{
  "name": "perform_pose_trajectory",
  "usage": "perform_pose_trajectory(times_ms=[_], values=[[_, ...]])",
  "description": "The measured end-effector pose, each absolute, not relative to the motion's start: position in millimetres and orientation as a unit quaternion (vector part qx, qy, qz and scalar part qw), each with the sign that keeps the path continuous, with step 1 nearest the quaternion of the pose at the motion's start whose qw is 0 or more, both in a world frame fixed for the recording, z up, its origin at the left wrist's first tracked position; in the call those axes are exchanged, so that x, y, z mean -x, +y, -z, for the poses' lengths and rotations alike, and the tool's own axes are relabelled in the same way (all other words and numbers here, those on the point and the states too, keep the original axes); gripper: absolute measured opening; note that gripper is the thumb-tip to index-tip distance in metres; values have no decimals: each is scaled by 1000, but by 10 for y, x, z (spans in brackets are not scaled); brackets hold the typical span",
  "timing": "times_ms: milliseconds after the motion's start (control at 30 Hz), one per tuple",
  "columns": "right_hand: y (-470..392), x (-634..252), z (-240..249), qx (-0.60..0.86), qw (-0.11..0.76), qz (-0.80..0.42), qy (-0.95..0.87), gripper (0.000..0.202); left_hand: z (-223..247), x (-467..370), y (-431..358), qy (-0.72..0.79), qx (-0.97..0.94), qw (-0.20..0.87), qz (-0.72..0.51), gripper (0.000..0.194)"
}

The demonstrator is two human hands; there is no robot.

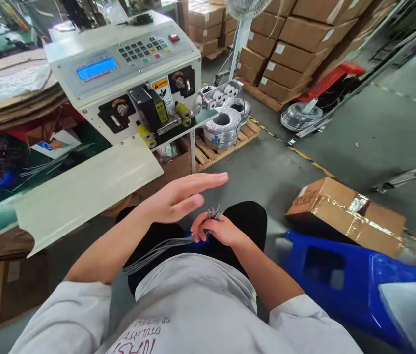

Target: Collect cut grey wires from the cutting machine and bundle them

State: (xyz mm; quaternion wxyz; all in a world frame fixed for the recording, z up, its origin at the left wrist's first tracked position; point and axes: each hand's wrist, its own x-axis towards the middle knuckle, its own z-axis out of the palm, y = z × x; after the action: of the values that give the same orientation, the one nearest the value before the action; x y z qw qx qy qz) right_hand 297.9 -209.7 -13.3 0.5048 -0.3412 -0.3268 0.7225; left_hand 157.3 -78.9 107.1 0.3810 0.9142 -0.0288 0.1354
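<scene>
Over my lap, my right hand (218,229) is closed around a bundle of thin grey wires (159,250). The wire ends poke up out of the fist, and the long part trails left across my dark trousers. My left hand (183,196) is raised above and to the left of the bundle, its fingers stretched out flat, with nothing in it and not touching the wires. Beyond it stands a white machine (126,64) with a lit blue display, a keypad and yellow rollers. A pale sloping tray (93,191) extends from its front.
A blue plastic stool or bin (355,280) is at the right, beside a taped cardboard box (347,214). Wire coils (222,129) stand on a wooden pallet (246,135) behind the machine. Stacked cartons (296,49) and a red pallet jack (335,81) are farther back.
</scene>
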Motion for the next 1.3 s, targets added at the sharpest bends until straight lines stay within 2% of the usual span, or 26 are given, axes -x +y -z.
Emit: perform_pose_trajectory(times_ms=[167, 300, 467, 600, 767, 800, 900, 933, 1167, 1300], values=[[-2228, -2728, 90, 378, 476, -705, -365, 20, -749, -1865, -803, -118, -902, 402, 106, 57], [-2310, -2635, 179, 373, 548, -694, -281, 18, -647, -1813, -869, -88, -900, 423, 47, 55], [-2337, -2530, 284, 369, 606, -673, -210, 16, -596, -1758, -839, -130, -893, 430, 33, 58], [-2339, -2467, 367, 332, 639, -676, -158, 15, -452, -1531, -847, -57, -889, 455, -5, 56], [-2216, -2637, 537, 309, 708, -632, -54, 8, 115, -820, -1267, 197, -830, 521, 17, 87], [-2166, -2686, 577, 301, 722, -623, -34, 10, 258, -682, -1394, 244, -819, 518, 45, 83], [-2001, -2782, 728, 281, 736, -615, 21, 16, 644, -391, -1705, 375, -797, 462, 103, 35], [-1942, -2795, 798, 277, 733, -620, 42, 18, 744, -342, -1760, 414, -792, 438, 101, 30], [-1666, -2744, 1413, 338, 710, -584, 199, 10, 1011, -374, -1775, 508, -790, 321, 119, 29], [-1704, -2760, 1579, 397, 632, -648, 153, 15, 1025, -368, -1832, 534, -797, 263, 106, 24]])
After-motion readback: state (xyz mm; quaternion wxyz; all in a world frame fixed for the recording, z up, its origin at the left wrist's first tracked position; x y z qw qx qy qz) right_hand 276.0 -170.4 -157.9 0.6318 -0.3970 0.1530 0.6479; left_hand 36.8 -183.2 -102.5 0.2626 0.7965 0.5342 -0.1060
